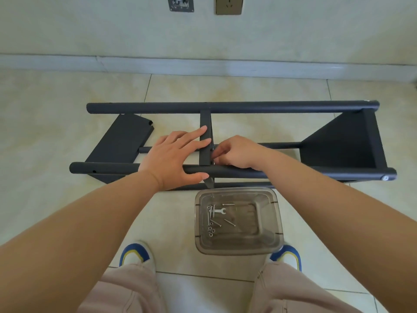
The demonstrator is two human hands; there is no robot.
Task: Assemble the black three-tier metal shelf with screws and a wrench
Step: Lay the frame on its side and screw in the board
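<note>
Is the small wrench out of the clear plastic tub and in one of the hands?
No, the wrench lies among screws inside the clear tub.

Wall socket (228, 5) beside round-dial panel (180, 3); grey skirting (203, 66); blue-yellow shoes (137, 256); tiled floor (56, 109).

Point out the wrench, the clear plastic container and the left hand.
wrench (220, 211), head view, on its flat shank.
clear plastic container (276, 222), head view, on its right wall.
left hand (174, 158), head view, on its back.
</note>
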